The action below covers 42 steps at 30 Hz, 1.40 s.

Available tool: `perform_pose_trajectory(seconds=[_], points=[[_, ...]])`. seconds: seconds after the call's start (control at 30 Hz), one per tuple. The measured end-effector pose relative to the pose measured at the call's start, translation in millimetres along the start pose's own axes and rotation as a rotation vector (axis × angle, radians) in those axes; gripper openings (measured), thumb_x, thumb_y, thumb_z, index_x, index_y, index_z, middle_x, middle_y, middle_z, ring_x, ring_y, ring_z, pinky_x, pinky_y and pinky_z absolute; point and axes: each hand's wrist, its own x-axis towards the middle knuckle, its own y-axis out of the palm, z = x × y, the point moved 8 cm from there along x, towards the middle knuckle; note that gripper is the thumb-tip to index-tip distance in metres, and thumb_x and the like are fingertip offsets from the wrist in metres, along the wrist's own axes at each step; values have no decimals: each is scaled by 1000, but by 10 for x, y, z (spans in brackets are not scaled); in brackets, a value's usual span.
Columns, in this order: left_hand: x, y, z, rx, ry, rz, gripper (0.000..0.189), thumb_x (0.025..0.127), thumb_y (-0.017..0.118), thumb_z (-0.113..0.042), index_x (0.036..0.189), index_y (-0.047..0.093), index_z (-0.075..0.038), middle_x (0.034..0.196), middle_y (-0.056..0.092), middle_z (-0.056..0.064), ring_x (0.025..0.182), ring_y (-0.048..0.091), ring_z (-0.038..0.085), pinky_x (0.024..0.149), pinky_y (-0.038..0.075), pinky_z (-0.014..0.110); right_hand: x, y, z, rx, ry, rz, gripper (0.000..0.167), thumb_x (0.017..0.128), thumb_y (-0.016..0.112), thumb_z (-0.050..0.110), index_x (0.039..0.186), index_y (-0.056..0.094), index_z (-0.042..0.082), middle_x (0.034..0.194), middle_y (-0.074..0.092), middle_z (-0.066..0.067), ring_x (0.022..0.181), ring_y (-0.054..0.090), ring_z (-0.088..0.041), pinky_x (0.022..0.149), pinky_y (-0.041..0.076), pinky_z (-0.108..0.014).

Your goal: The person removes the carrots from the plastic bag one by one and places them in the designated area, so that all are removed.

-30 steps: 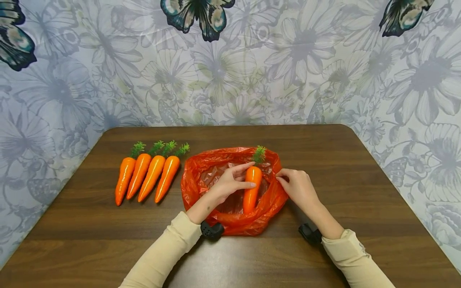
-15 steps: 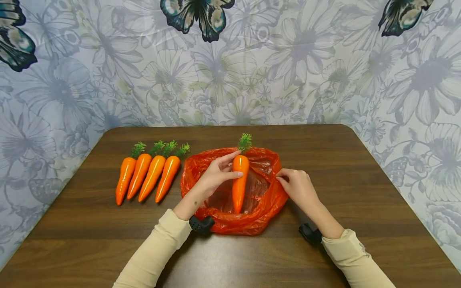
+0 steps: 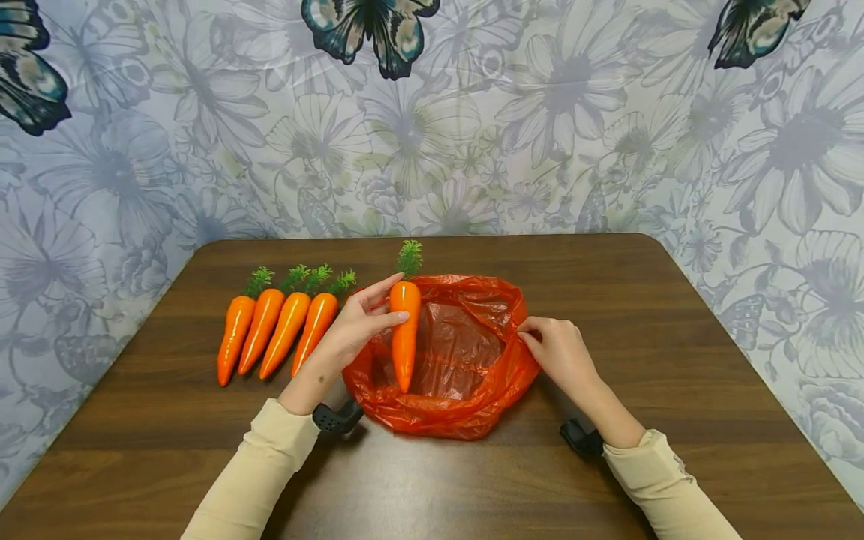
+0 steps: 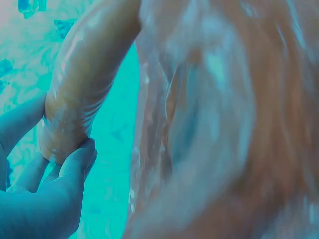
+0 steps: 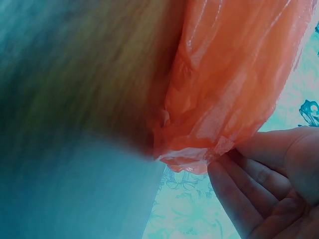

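My left hand [image 3: 358, 322] grips an orange carrot [image 3: 405, 337] with a green tuft between thumb and fingers. The carrot hangs tip-down over the left part of an open red plastic bag [image 3: 466, 427]. In the left wrist view the fingers hold the carrot [image 4: 89, 69] near its thick end, beside the blurred bag [image 4: 269, 124]. On the bag's right side my right hand [image 3: 560, 349] pinches the rim. The right wrist view shows the thumb and fingers of that hand [image 5: 274, 179] holding the edge of the bag [image 5: 224, 84]. No carrot shows inside the bag.
Several more carrots [image 3: 286, 334] lie in a row on the brown wooden table [image 3: 607, 292], left of the bag, tufts away from me. My left forearm partly covers the nearest one. A patterned wall [image 3: 459, 150] stands behind the table.
My left hand has lifted the carrot from low inside the bag's right part and moved it left to the bag's left side. The right hand has stayed at the rim.
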Motion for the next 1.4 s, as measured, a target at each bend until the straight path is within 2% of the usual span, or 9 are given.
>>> perform_pose_trajectory(seconds=[0.37, 0.47, 0.6, 0.7, 0.83, 1.03, 1.13, 1.27, 1.4], points=[[-151, -408, -71, -9, 1, -21, 67, 88, 62, 3, 147, 34, -13, 149, 28, 8, 131, 33, 27, 93, 43, 34, 0, -1, -3, 6, 0, -2, 6, 80, 70, -4, 85, 71, -1, 81, 68, -11, 68, 64, -23, 62, 54, -39], [-198, -566, -124, 1, 11, -44, 67, 89, 60, 5, 147, 32, -11, 150, 27, 9, 130, 34, 29, 92, 44, 32, 1, -3, -5, 10, 3, -2, 6, 80, 70, -4, 86, 71, -1, 81, 68, -11, 68, 63, -23, 61, 54, -38], [-284, -816, -197, 50, 5, -93, 68, 89, 61, 1, 148, 30, -13, 153, 18, 8, 135, 25, 32, 92, 43, 28, 5, 2, -12, 10, 5, 0, 6, 80, 70, -3, 86, 71, -1, 81, 68, -11, 67, 63, -22, 61, 54, -38], [-369, -989, -258, 51, 13, -121, 68, 90, 61, 0, 148, 30, -13, 154, 16, 9, 135, 22, 33, 91, 44, 27, 6, 5, -15, 8, 6, 1, 6, 81, 70, -3, 86, 71, -1, 81, 68, -11, 67, 63, -22, 60, 54, -37], [-475, -1193, -343, 17, 40, -131, 67, 90, 58, 4, 148, 29, -12, 152, 19, 11, 133, 29, 28, 89, 45, 25, 4, 9, -16, 9, 11, 5, 6, 80, 70, -4, 86, 71, 0, 81, 68, -11, 67, 63, -22, 61, 54, -38], [-586, -1539, -485, 91, 77, -94, 65, 91, 56, 6, 148, 30, -12, 151, 21, 11, 120, 45, 11, 86, 45, 22, -2, 14, -25, 9, 20, 9, 6, 81, 70, -3, 86, 72, 0, 82, 68, -11, 69, 64, -23, 62, 54, -38], [-631, -1739, -529, 124, 83, -85, 65, 91, 54, 7, 148, 29, -11, 145, 32, 7, 112, 50, 5, 85, 46, 22, -3, 15, -29, 4, 21, 5, 6, 81, 70, -3, 86, 71, 0, 81, 68, -11, 68, 63, -22, 62, 54, -38], [-705, -2007, -535, 109, 83, -83, 64, 91, 51, 10, 148, 29, -10, 132, 46, -4, 110, 53, 5, 84, 47, 22, -1, 15, -28, 2, 20, 4, 6, 81, 70, -3, 85, 71, 0, 81, 68, -11, 68, 63, -22, 61, 54, -38], [-804, -2246, -502, 83, 76, -50, 62, 92, 47, 12, 147, 32, -13, 129, 46, -7, 110, 52, 3, 85, 45, 20, 2, 17, -15, 10, 18, 9, 6, 81, 70, -3, 86, 72, 0, 82, 68, -11, 69, 63, -23, 63, 54, -39]])
